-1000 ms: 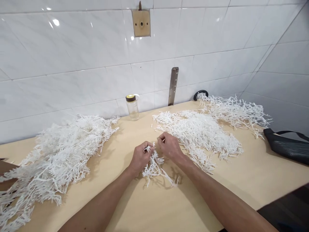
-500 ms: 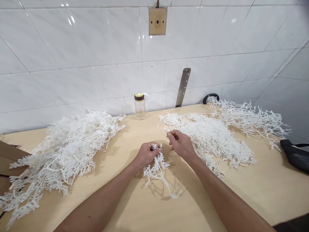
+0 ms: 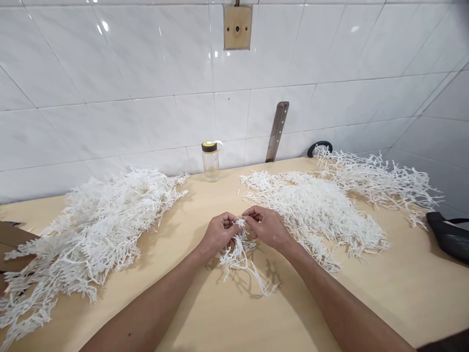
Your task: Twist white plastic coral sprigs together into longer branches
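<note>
My left hand (image 3: 221, 232) is closed around the upper end of a small bunch of white, branching, plastic-looking sprigs (image 3: 238, 257). The loose stems of this bunch hang down and spread just above the pale wooden table, casting thin shadows. My right hand (image 3: 266, 226) meets it from the right, thumb and forefinger pinched at the top of the same bunch. A large heap of similar white sprigs (image 3: 110, 220) lies to the left. Close beyond my right hand is a wide pile of shorter white pieces (image 3: 315, 210).
A clear bottle with a dark and yellow cap (image 3: 210, 164) stands at the back. A metal strip (image 3: 277, 132) leans on the tiled wall. More long white sprigs (image 3: 381, 181) lie back right, near a black object (image 3: 449, 237). Brown cardboard (image 3: 16, 244) sits at the left edge.
My right hand has moved left and slightly down, from apart to the top of the bunch. My left hand still holds the bunch. The view has shifted slightly.
</note>
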`<state>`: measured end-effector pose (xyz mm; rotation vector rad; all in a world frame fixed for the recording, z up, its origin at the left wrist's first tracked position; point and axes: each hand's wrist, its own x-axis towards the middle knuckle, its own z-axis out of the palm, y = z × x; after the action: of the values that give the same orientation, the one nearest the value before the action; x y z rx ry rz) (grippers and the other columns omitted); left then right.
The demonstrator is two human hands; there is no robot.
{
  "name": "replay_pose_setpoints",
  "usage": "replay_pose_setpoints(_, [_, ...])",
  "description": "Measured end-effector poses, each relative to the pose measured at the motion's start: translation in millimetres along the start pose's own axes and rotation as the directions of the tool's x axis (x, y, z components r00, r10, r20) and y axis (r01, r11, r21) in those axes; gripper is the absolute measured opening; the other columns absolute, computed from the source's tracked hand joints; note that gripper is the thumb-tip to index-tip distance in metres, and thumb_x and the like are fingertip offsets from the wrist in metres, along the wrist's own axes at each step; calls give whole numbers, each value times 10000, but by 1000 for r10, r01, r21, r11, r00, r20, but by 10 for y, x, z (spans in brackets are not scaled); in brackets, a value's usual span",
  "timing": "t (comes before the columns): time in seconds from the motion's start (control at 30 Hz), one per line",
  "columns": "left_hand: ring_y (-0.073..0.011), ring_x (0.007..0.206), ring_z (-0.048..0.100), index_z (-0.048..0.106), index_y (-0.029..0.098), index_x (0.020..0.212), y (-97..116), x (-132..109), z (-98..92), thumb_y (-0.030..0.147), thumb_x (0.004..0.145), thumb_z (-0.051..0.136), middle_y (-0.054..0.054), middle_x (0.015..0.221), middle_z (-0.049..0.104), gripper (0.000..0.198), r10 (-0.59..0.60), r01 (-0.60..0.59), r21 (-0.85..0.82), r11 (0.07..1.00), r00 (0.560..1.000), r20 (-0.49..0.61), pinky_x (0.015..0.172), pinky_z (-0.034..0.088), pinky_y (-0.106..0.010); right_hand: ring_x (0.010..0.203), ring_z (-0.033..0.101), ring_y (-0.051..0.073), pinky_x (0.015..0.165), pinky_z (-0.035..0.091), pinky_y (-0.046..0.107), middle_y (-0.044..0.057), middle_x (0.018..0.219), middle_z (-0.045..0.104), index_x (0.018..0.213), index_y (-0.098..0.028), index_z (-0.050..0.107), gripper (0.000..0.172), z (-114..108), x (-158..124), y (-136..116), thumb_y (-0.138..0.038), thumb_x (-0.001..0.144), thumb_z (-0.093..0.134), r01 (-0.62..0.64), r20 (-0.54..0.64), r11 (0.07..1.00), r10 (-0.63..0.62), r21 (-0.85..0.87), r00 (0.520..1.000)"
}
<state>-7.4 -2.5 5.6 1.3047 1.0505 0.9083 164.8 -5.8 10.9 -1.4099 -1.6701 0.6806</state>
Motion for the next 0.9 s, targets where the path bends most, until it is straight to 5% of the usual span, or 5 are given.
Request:
replay_pose_setpoints(0.33, [-93, 392, 520, 617, 128, 887, -25, 44, -50, 387, 666, 786, 6, 600, 611, 380, -5, 11, -82, 997, 998, 69, 379, 420, -210, 479, 590, 133, 482, 499, 249, -2, 657, 653, 863, -189, 678, 196, -34, 8, -21, -346, 802, 579, -92, -4, 991, 92, 94, 996])
replay_pose_setpoints(0.57, [-78, 404, 502, 637, 144, 854, -79, -3, 36, 318, 763, 669, 19, 610, 611, 199, 124, -114, 69, 991, 980, -155, 419, 404, -204, 436, 582, 129, 465, 493, 255, 5, 626, 639, 789, -186, 622, 273, -58, 11, -8, -442, 853, 553, -160, -88, 985, 166, 67, 982])
replay_pose_setpoints(0.77, [-119, 581, 595, 664, 159, 867, -105, 20, -5, 275, 797, 629, -7, 689, 662, 140, 284, -227, 216, 950, 914, -291, 568, 469, -227, 454, 592, 131, 410, 488, 239, 52, 658, 646, 778, -153, 653, 544, -5, -44, -66, -664, 859, 487, -313, 213, 905, 259, 288, 942])
replay_pose_setpoints(0.9, [-131, 638, 614, 683, 168, 867, -105, 32, -32, 211, 798, 618, -15, 718, 686, 105, 356, -259, 338, 905, 896, -266, 631, 482, -239, 488, 601, 137, 453, 522, 254, 40, 643, 625, 761, -155, 658, 554, 76, -75, -74, -685, 834, 513, -359, 260, 873, 281, 331, 924])
